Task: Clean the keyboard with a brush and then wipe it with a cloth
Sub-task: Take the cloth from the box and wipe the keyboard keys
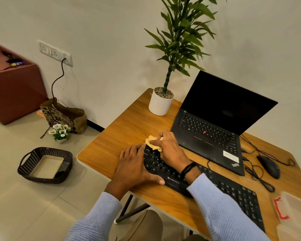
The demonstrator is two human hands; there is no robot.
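Note:
A black keyboard lies slantwise across the near part of the wooden table. My right hand grips a crumpled yellow cloth and presses it on the keyboard's far left corner. My left hand rests on the keyboard's left end, fingers laid over the edge and thumb along the front side. No brush is in view.
An open black laptop stands just behind the keyboard, with a white potted plant to its left. A black mouse and cables lie at right. A clear plastic box sits at the table's near right. On the floor is a dark basket.

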